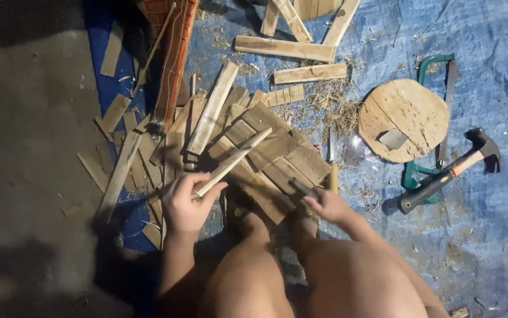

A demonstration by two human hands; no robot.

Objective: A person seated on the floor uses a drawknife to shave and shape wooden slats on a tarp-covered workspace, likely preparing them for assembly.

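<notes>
Pale, narrow wood strip (230,163), tilted, gripped in L hand (186,203); R hand (325,205) clenched round dark tool (302,188).

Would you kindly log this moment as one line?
left hand: grips thin wooden slat | right hand: holds small dark tool | beneath: pale wood scraps

1 hammer (449,171), 1 round board (404,119) (wooden), 1 saw (434,76).
</notes>
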